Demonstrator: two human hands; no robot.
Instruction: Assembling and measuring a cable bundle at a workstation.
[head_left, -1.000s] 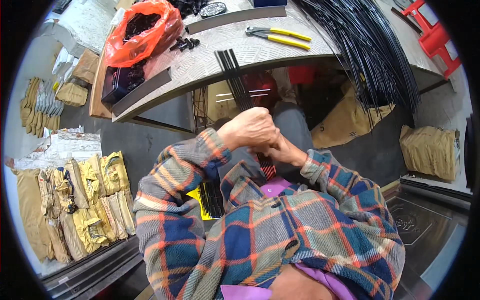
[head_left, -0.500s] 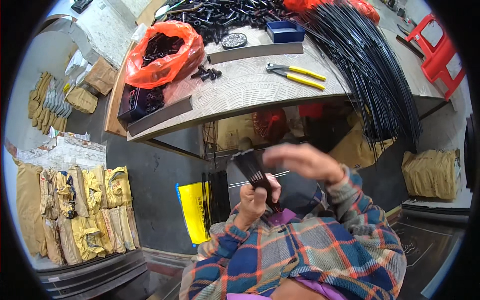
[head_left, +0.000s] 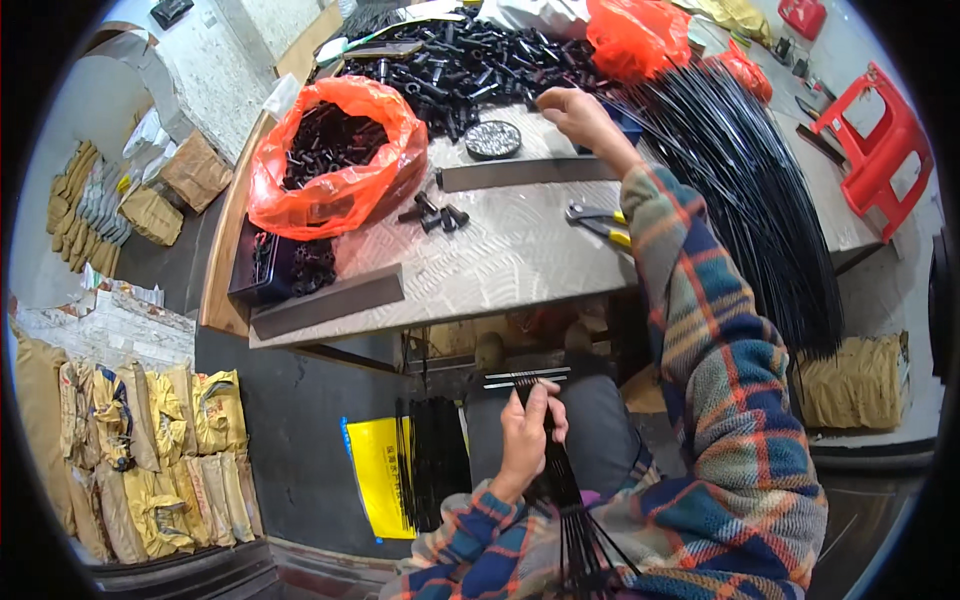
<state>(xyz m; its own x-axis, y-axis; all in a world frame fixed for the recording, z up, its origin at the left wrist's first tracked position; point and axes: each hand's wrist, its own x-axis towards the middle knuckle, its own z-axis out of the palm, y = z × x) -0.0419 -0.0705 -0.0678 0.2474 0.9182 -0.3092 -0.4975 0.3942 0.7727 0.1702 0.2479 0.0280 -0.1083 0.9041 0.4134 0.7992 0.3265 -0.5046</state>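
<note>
My left hand [head_left: 527, 435] is closed round a bundle of thin black rods [head_left: 555, 480] above my lap. The rods' lower ends fan out against my shirt. Two thin silvery bars [head_left: 508, 380] lie crosswise at the bundle's upper end. My right hand [head_left: 583, 118] is over the far part of the table, beside the pile of black bolt-like parts [head_left: 480, 70]. Its fingers are bent together; anything between them is too small to make out. A blue tray [head_left: 622, 122] is partly hidden behind that hand. Yellow-handled pliers [head_left: 600, 222] lie near my right forearm, which partly covers them.
An orange-red bag [head_left: 400, 150] of black parts stands on the table's left, near a round dish [head_left: 492, 140] and metal strips [head_left: 330, 305]. Long black rods [head_left: 745, 190] overhang the right edge. A red stool [head_left: 880, 150] stands right; wrapped packages [head_left: 160, 440] lie left.
My right hand has moved from beside the rod bundle up and forward to the parts pile. My left hand has lowered, and the bundle now trails down toward me. The view has shifted.
</note>
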